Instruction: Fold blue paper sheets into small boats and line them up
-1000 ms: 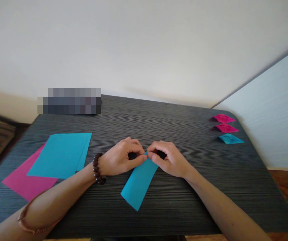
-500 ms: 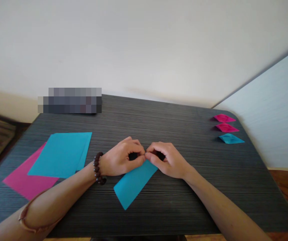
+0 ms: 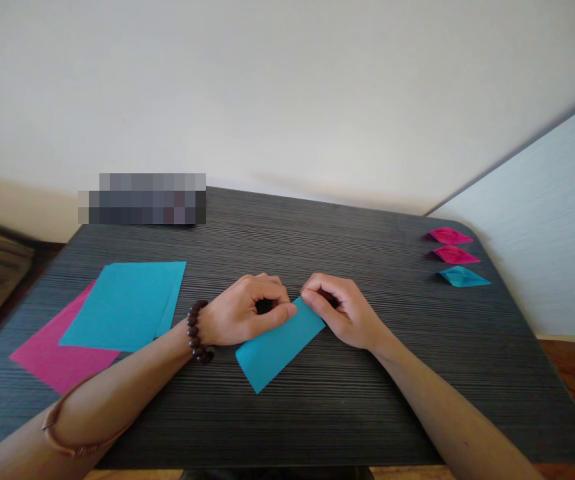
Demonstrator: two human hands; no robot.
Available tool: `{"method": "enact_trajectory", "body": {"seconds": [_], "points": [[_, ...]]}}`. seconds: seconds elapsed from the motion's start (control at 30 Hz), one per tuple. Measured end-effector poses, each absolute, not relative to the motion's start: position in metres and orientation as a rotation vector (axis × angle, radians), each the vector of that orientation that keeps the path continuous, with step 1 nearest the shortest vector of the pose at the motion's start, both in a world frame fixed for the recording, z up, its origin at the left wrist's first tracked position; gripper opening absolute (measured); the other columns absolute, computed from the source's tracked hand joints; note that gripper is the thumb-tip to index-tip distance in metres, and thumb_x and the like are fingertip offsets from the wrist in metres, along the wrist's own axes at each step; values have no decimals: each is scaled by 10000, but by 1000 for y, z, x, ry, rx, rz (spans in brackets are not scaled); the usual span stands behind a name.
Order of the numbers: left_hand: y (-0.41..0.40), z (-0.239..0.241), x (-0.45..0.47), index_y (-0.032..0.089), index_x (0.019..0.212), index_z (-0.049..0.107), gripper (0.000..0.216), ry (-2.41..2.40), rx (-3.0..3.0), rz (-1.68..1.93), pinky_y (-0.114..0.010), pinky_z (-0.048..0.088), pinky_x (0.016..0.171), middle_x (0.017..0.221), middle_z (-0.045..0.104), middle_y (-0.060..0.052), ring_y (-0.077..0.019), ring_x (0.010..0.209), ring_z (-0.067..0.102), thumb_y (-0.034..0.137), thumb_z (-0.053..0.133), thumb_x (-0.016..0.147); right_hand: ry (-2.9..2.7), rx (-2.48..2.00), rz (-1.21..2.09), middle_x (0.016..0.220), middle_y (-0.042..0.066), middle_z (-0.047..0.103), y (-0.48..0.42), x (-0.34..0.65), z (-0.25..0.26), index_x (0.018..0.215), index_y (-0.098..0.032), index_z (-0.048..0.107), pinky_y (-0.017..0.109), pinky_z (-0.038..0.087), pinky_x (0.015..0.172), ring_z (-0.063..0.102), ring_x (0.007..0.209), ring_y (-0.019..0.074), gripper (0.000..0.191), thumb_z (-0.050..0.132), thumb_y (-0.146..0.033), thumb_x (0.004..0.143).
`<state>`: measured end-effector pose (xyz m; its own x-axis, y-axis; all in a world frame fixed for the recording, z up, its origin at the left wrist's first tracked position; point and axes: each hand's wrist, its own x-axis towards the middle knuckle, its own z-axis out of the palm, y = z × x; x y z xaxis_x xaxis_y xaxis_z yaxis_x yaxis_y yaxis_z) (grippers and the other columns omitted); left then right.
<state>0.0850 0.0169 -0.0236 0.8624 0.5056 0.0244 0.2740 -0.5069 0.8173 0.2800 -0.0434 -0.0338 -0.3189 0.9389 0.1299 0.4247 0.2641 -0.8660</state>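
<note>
A blue sheet of paper point(image 3: 280, 350), folded to a narrow rectangle, lies slantwise on the dark table between my hands. My left hand point(image 3: 250, 310) is closed on its upper left edge, thumb on top and fingers curled behind. At the far right corner, my right hand point(image 3: 340, 310) pinches the paper between thumb and forefinger. The fingertips of both hands partly hide the paper's upper edge. A dark bead bracelet point(image 3: 195, 333) circles my left wrist.
On the left, blue sheets point(image 3: 122, 303) overlap a pink sheet point(image 3: 62, 353). Two pink folded paper boats point(image 3: 450, 236) and a blue folded paper boat point(image 3: 464, 276) stand in a column at the right. A blurred-out object point(image 3: 147, 200) sits at the back left of the table point(image 3: 377, 413).
The folded blue paper has shifted slightly up and to the right. My right hand has moved a little right along its edge, widening the gap between my hands.
</note>
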Motion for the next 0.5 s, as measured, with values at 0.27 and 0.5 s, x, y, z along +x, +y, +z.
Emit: {"method": "enact_trajectory", "body": {"seconds": [0.27,0.5], "points": [[20,-26,81,150,607,530,314,576,2123,327,-236,394,639,654,522,4,-100,646,501,298,469,877,-1797,-1300,971,680,-3,520,-38,293,-38,750,-175,535,237,362,572,461,610,106,231,430,-312,903],[22,-27,78,150,600,520,331,563,2168,313,-231,387,619,653,516,4,-97,632,493,311,464,884,-1713,-1351,949,666,-10,501,-34,304,-42,723,-174,533,233,347,558,439,601,104,249,449,-336,892]]}}
